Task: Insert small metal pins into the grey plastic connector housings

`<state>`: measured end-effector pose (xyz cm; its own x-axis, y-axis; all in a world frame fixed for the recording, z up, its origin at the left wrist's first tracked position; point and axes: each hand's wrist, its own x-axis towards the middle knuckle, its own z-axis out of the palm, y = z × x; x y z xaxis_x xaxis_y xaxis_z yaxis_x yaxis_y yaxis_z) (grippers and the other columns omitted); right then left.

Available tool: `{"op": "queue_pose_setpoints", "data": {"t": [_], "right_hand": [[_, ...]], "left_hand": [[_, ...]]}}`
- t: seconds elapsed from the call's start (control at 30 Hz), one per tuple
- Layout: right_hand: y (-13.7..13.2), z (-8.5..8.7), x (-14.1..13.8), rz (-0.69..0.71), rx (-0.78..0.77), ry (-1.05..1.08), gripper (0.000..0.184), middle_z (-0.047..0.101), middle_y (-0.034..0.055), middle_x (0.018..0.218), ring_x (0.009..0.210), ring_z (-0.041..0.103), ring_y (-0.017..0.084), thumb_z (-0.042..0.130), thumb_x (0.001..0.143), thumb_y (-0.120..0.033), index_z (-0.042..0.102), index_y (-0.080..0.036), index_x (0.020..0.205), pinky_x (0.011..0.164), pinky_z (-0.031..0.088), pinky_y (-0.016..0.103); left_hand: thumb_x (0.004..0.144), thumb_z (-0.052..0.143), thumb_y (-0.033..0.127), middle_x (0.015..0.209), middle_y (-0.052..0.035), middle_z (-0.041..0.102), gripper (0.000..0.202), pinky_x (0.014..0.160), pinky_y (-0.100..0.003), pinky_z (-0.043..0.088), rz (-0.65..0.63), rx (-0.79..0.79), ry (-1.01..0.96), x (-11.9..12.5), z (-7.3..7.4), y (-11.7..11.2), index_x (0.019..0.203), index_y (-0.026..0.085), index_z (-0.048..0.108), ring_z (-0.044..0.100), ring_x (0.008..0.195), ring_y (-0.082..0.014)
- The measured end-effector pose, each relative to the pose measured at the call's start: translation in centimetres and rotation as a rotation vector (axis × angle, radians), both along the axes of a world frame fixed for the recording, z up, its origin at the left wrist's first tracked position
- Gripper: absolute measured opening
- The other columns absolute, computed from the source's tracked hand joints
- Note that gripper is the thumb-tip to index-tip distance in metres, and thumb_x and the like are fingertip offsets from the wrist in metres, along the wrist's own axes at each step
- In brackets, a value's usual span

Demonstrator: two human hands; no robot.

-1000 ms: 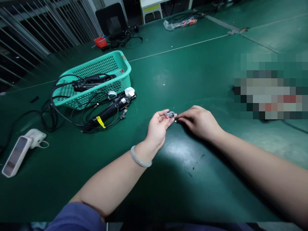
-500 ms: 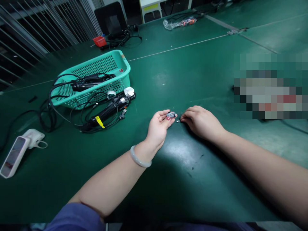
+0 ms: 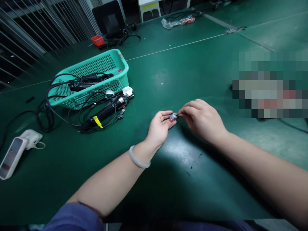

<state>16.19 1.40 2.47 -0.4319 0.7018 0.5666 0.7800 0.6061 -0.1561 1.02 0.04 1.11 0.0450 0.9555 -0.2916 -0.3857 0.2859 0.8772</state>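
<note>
My left hand pinches a small dark electronic part between thumb and fingertips, just above the green table. A pale bangle circles that wrist. My right hand is closed in a pinch at the right end of the same part, its fingertips touching it. What the right fingers hold besides the part is too small to make out.
A teal mesh basket with black cables stands at the left, with a black tool bearing a yellow tag in front of it. A white handheld device lies at the far left. A red box and a plastic bag sit at the back.
My right hand lifted off the table and moved left until its fingertips met the small part in my left hand. The view has shifted slightly.
</note>
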Motion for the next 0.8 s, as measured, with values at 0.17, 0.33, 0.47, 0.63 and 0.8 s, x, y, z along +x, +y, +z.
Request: {"op": "queue_pose_setpoints", "data": {"t": [0.17,0.33,0.47,0.63,0.8], "right_hand": [[0.2,-0.2,-0.2,0.004,0.037,-0.064,0.019,0.069,0.0073,0.081,0.072,0.054,0.019,0.052,0.087,-0.016,0.069,-0.017,0.077,0.067,0.047,0.031],[0.0,-0.2,-0.2,0.020,0.055,-0.043,0.018,0.070,0.0068,0.080,0.071,0.055,0.019,0.053,0.087,-0.018,0.069,-0.016,0.079,0.065,0.047,0.031],[-0.1,-0.4,0.0,0.001,0.019,0.041,0.019,0.070,0.0069,0.082,0.072,0.057,0.019,0.053,0.088,-0.020,0.070,-0.017,0.081,0.066,0.048,0.031],[0.3,-1.0,0.3,-0.026,-0.089,0.185,0.019,0.070,0.0074,0.086,0.080,0.062,0.020,0.051,0.089,-0.023,0.070,-0.019,0.084,0.074,0.051,0.033],[0.6,-1.9,0.3,0.007,-0.264,0.252,0.020,0.070,0.0067,0.088,0.083,0.064,0.020,0.050,0.089,-0.025,0.069,-0.019,0.084,0.078,0.052,0.034]], "left_hand": [[0.075,0.059,0.000,0.086,-0.0017,0.062,0.020,0.094,-0.035,0.047,-0.016,0.022,0.002,0.0,-0.3,0.0,0.088,0.015,0.059,0.060,0.085,-0.0098],[0.074,0.061,0.001,0.085,-0.0009,0.062,0.021,0.095,-0.035,0.046,-0.027,0.046,0.005,0.0,-0.5,0.1,0.090,0.015,0.060,0.060,0.085,-0.0096],[0.077,0.059,0.005,0.087,-0.0016,0.063,0.017,0.097,-0.036,0.044,-0.033,0.048,-0.017,-0.2,-0.2,-0.1,0.091,0.015,0.059,0.061,0.087,-0.0103],[0.083,0.051,0.008,0.088,-0.0027,0.064,0.013,0.100,-0.036,0.043,-0.001,0.035,-0.103,-0.6,0.4,-0.2,0.092,0.015,0.057,0.065,0.091,-0.0125],[0.085,0.048,0.010,0.086,-0.0027,0.063,0.013,0.099,-0.032,0.045,0.122,-0.013,-0.252,-1.3,0.9,-0.1,0.092,0.015,0.057,0.066,0.092,-0.0124]]}}
